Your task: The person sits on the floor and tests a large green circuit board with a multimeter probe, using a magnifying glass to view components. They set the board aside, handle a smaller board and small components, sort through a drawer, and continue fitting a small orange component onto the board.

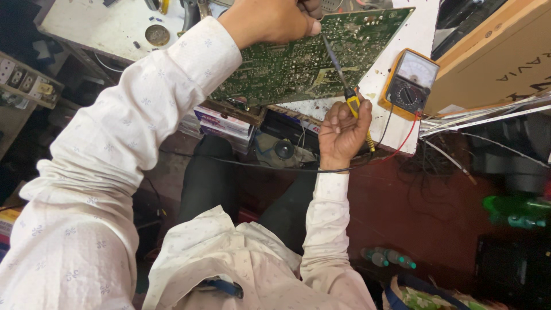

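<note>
We see the left hand (pixel 275 20) at the top centre of the frame, fingers closed over the upper edge of a green circuit board (pixel 298 63) and holding it tilted above the white bench (pixel 103 26), solder side toward us. The right hand (pixel 342 133), just right of centre, is wrapped firmly round a yellow-handled probe (pixel 351 102) whose thin dark shaft runs up and left until its tip meets the board. A yellow analogue multimeter (pixel 410 83) lies flat on the bench at the upper right, close beside the board's lower corner, with red and black leads (pixel 396 146) trailing off the bench edge beneath it. To do this step well, we judge the board should stay steady in the left hand so the tip does not skid across neighbouring solder points, the probe should press on one joint only, and the meter's dial should remain in easy view while contact is held
</note>
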Motion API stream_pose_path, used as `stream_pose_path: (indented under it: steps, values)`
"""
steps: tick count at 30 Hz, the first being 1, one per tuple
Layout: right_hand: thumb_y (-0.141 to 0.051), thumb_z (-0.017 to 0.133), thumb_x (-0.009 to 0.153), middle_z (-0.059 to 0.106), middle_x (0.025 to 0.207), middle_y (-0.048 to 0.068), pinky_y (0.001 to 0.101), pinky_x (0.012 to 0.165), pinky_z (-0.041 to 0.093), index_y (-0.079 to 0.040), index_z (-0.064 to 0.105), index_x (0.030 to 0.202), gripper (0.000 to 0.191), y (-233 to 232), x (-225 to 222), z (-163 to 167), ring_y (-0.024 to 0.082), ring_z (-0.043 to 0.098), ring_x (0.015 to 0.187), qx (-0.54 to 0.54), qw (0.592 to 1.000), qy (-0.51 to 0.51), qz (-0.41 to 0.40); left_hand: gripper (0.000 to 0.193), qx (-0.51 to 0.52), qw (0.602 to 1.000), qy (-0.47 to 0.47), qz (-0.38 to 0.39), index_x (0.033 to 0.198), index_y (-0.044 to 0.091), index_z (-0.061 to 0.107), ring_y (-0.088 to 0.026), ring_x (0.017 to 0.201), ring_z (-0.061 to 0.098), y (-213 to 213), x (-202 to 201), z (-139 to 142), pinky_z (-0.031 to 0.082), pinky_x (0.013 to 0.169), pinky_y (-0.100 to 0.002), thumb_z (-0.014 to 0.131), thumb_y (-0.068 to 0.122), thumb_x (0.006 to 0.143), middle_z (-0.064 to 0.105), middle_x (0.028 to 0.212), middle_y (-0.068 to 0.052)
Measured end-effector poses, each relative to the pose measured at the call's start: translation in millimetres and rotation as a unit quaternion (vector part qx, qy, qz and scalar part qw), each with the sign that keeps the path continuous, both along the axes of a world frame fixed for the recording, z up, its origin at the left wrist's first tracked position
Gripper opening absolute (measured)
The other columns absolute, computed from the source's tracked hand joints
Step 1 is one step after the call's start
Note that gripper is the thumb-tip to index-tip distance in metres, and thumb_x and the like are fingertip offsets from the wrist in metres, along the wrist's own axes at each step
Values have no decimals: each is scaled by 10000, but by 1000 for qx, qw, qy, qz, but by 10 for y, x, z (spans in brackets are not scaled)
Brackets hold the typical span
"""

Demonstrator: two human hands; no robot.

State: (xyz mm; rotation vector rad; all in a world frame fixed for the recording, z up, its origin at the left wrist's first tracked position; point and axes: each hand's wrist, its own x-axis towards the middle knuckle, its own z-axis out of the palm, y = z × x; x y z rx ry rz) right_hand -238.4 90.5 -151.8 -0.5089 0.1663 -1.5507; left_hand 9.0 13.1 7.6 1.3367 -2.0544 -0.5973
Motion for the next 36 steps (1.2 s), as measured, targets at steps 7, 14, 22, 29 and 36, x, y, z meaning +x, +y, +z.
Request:
stream_pose_path:
  steps: [7,14,22,29,36]
  values:
    - [-311,574,1084,536,726,50,228,493,337,-19,663,1185,322,5,8,46,141,469,612,-4,1000,1,-3,224,-33,999,-19,4,1006,103,727,-156,707,679,-3,-7,0,523,625,-352,783,309,938,721,819,-37]
    - [-308,588,1095,532,721,46,233,506,332,-27,652,1137,291,-6,2,76,139,461,624,-10,1000,-1,-1,234,-46,999,-26,-12,1019,97,722,-180,738,692,-38,-17,4,530,661,-367,773,318,960,732,840,-54]
    - [-289,594,1097,518,705,40,237,511,326,-33,645,1152,267,62,66,17,138,444,617,-5,1000,-2,0,319,-3,991,-117,58,1021,141,726,-273,760,698,12,-117,27,521,675,-476,697,449,944,733,847,-79]
    - [-315,584,1062,542,704,61,245,505,332,-55,660,1166,290,103,82,-2,161,462,609,6,999,13,-39,385,29,985,-131,109,1096,160,741,-296,803,712,34,-104,11,536,719,-465,711,509,935,742,916,-122]
    - [-320,606,1092,539,717,61,235,500,330,-53,660,1128,275,102,55,-49,141,451,604,-6,999,-6,-43,332,-17,994,-98,53,1101,139,729,-282,807,718,1,-61,-43,540,707,-457,712,428,939,751,916,-106]
